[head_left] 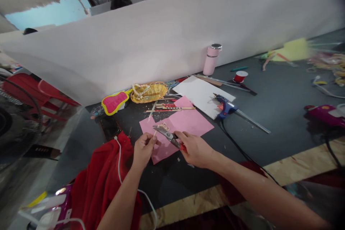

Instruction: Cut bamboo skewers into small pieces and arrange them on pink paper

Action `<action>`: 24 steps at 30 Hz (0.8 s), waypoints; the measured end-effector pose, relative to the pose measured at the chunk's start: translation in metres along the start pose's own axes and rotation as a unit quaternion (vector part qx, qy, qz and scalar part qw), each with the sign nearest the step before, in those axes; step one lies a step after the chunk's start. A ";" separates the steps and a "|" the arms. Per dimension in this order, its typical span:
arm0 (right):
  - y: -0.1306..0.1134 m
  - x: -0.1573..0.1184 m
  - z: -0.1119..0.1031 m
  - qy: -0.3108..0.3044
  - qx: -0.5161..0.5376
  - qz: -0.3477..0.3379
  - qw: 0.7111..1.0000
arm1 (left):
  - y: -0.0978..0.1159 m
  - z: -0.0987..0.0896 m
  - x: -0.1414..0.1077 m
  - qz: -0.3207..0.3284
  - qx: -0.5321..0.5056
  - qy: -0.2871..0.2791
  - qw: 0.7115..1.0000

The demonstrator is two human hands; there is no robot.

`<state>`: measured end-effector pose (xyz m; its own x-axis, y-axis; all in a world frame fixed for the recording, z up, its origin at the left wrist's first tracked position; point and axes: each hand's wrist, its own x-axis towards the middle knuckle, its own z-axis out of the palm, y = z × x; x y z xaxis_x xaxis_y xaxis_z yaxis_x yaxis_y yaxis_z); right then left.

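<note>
My right hand (196, 150) is wrapped round the red handles of a pair of pruning shears (169, 136), whose blades point left. My left hand (142, 148) pinches a thin pale stick (155, 133), its upper end at the blades. Whether the blades touch the stick is too small to tell. Just beyond lies a small heap of short pale pieces (164, 126) on pink paper (192, 123). Several patterned thin sticks (172, 107) lie behind the paper.
A blue glue gun (226, 105) rests partly on a white board (201, 91). Behind are a wicker basket (155, 91), a pink bottle (211, 61) and a red spool (240, 76). Red cloth (99, 172) and a white cable (119, 158) lie at left. A white partition (151, 46) bounds the table.
</note>
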<state>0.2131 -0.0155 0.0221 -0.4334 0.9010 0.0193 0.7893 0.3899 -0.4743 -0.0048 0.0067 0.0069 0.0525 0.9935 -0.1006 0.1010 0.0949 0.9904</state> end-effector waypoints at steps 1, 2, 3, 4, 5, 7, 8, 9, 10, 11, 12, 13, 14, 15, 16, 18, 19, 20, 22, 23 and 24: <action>0.000 0.000 -0.001 0.001 0.001 -0.001 1.000 | 0.000 0.000 -0.001 0.006 0.010 0.003 1.000; 0.000 0.000 -0.002 0.002 0.003 -0.004 1.000 | 0.000 0.000 -0.001 0.007 0.012 0.000 1.000; 0.000 0.000 -0.003 0.004 0.005 -0.008 1.000 | 0.001 -0.001 -0.001 0.005 0.004 -0.005 1.000; 0.001 0.000 -0.005 0.007 0.009 -0.014 1.000 | 0.002 -0.003 -0.001 0.000 -0.011 -0.013 1.000; 0.002 0.001 -0.006 0.009 0.014 -0.024 1.000 | 0.003 -0.005 -0.001 -0.010 -0.029 -0.025 0.999; 0.005 0.002 -0.009 0.012 0.030 -0.052 0.998 | 0.007 -0.009 -0.001 -0.043 -0.071 -0.063 0.995; 0.007 0.003 -0.011 0.013 0.036 -0.068 0.997 | 0.009 -0.011 -0.001 -0.063 -0.090 -0.087 0.990; 0.009 0.003 -0.012 0.016 0.040 -0.082 0.996 | 0.011 -0.013 -0.001 -0.082 -0.107 -0.111 0.985; 0.011 0.004 -0.012 0.018 0.042 -0.094 0.995 | 0.013 -0.014 -0.002 -0.098 -0.120 -0.130 0.979; 0.013 0.004 -0.013 0.019 0.043 -0.103 0.994 | 0.015 -0.015 -0.002 -0.109 -0.130 -0.144 0.975; 0.014 0.005 -0.013 0.018 0.044 -0.109 0.993 | 0.017 -0.016 -0.002 -0.118 -0.138 -0.150 0.972; 0.015 0.005 -0.013 0.017 0.045 -0.111 0.993 | 0.018 -0.016 -0.003 -0.124 -0.145 -0.154 0.969; 0.016 0.005 -0.012 0.014 0.045 -0.112 0.993 | 0.019 -0.016 -0.003 -0.128 -0.151 -0.156 0.968; 0.015 0.005 -0.012 0.010 0.045 -0.110 0.993 | 0.020 -0.015 -0.003 -0.131 -0.157 -0.158 0.966; 0.015 0.005 -0.012 0.006 0.043 -0.106 0.993 | 0.020 -0.015 -0.003 -0.133 -0.162 -0.160 0.965; 0.012 0.004 -0.011 -0.002 0.032 -0.089 0.995 | 0.020 -0.015 -0.003 -0.136 -0.168 -0.164 0.962; 0.010 0.004 -0.011 -0.006 0.026 -0.080 0.996 | 0.019 -0.016 -0.003 -0.139 -0.170 -0.165 0.962; 0.009 0.003 -0.010 -0.009 0.021 -0.070 0.997 | 0.019 -0.016 -0.002 -0.141 -0.170 -0.165 0.961; 0.005 0.003 -0.008 -0.012 0.012 -0.053 0.998 | 0.017 -0.016 -0.001 -0.144 -0.164 -0.161 0.962; 0.004 0.002 -0.006 -0.011 0.008 -0.045 0.999 | 0.015 -0.015 0.000 -0.142 -0.156 -0.154 0.965; 0.002 0.002 -0.005 -0.010 0.006 -0.037 0.999 | 0.014 -0.014 0.001 -0.136 -0.144 -0.143 0.970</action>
<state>0.2159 -0.0119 0.0252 -0.4983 0.8662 0.0378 0.7498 0.4524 -0.4829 -0.0177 0.0097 0.0221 0.3396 0.8759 -0.3427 -0.1300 0.4046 0.9052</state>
